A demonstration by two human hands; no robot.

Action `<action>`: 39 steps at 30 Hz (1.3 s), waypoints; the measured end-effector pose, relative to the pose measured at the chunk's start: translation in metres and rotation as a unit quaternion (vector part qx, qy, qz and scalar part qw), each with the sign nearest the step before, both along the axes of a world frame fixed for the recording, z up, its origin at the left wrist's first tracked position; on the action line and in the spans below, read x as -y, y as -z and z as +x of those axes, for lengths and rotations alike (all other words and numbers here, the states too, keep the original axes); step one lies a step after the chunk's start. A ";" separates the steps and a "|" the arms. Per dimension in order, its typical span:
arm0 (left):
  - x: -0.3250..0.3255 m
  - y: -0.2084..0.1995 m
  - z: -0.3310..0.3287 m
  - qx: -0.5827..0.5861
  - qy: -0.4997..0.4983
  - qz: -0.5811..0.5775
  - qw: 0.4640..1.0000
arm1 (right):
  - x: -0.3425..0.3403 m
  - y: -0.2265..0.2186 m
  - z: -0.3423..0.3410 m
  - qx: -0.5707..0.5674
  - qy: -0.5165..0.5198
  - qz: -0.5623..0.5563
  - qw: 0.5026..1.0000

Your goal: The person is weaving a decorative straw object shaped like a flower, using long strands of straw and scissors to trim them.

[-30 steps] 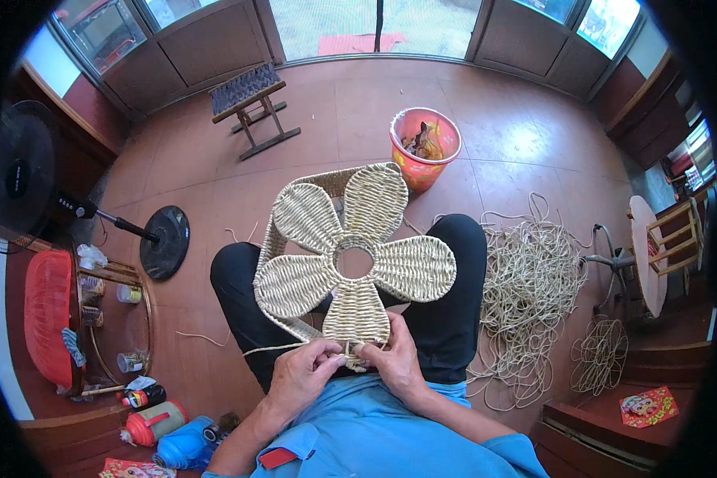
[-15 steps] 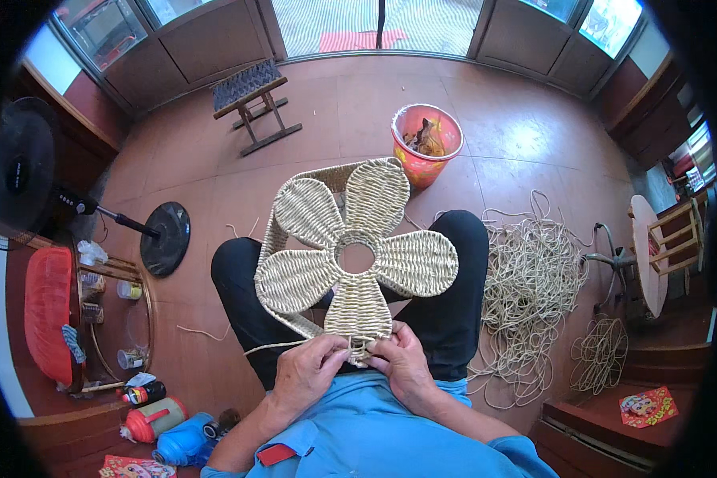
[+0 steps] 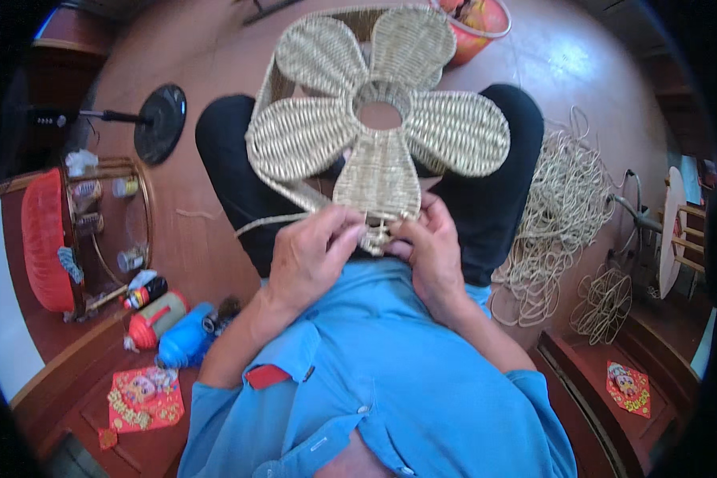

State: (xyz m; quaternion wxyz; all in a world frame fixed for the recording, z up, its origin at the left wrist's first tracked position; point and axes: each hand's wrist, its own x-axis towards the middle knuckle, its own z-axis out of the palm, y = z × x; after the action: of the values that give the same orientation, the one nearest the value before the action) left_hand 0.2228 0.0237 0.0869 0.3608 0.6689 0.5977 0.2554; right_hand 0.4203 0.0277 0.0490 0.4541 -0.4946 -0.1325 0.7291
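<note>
Flower (image 3: 379,151) of woven cord, set above the lap and between black-clad knees (image 3: 235,135). Shows five petals about a ring (image 3: 361,103) with a round opening; points its lowest petal (image 3: 377,187) toward the blue shirt (image 3: 358,334). Behind, along the left and upper sides, a woven band (image 3: 261,84), partly hidden by petals. Left hand (image 3: 304,253): bent closed, thumb and forefinger pinching the near end of the lowest petal from the left. Right hand (image 3: 436,253): likewise grasping that end, from the right, thumb toward the middle and fingers about the edge. Between the two, short strands (image 3: 376,231), too blurred to count. Loose cord (image 3: 271,221): extends leftward from beside the left hand, over the thigh. On the floor right of the lap, a tangled heap (image 3: 562,215) of cord; near its lower right, a coil (image 3: 603,307). Beyond the flower, a red bucket (image 3: 472,49), cut off by the upper edge. At left, a black fan base (image 3: 160,123); below, a rack (image 3: 113,170) with jars (image 3: 131,259). Nearer, a blue flask (image 3: 185,334) just beside a red-and-grey flask (image 3: 153,323). At lower left and lower right, red prints (image 3: 145,398).
</note>
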 end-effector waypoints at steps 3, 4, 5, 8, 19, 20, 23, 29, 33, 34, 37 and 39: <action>-0.001 -0.001 0.002 0.043 -0.022 -0.036 0.998 | -0.001 0.002 0.007 -0.067 0.009 -0.073 0.995; -0.001 -0.001 0.003 0.044 -0.025 -0.042 0.998 | -0.001 0.004 0.010 -0.056 0.010 -0.089 0.994; -0.002 -0.002 0.004 0.055 -0.029 -0.037 0.997 | -0.002 0.006 0.015 -0.149 -0.006 -0.098 0.984; -0.003 -0.005 0.005 0.063 -0.034 -0.045 0.996 | -0.003 0.016 0.021 -0.281 -0.013 -0.121 0.952; -0.002 -0.001 0.011 -0.064 0.077 0.103 0.990 | 0.004 0.033 0.026 -0.409 0.012 -0.161 0.898; -0.002 -0.001 0.012 -0.088 0.101 0.111 0.985 | 0.005 0.032 0.026 -0.397 0.029 -0.171 0.901; -0.003 -0.002 0.017 -0.095 0.104 0.126 0.982 | 0.008 0.027 0.030 -0.365 0.074 -0.204 0.905; -0.014 0.004 0.019 -0.108 0.138 0.149 0.973 | 0.009 0.024 0.032 -0.397 0.092 -0.211 0.889; -0.013 0.004 0.022 -0.101 0.143 0.154 0.972 | 0.009 0.024 0.034 -0.411 0.094 -0.208 0.882; -0.011 0.003 0.024 -0.104 0.147 0.154 0.971 | 0.010 0.024 0.034 -0.416 0.090 -0.196 0.884; -0.007 0.004 0.031 -0.148 0.167 0.164 0.961 | 0.010 0.023 0.033 -0.413 0.097 -0.192 0.885; -0.008 0.004 0.034 -0.166 0.171 0.179 0.955 | 0.010 0.022 0.032 -0.406 0.106 -0.200 0.885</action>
State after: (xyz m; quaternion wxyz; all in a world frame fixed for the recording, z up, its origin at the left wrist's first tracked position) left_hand 0.2568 0.0316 0.0826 0.1688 0.8476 0.4703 0.1785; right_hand 0.4523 0.0180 0.0268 0.4340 -0.2465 0.2653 0.8249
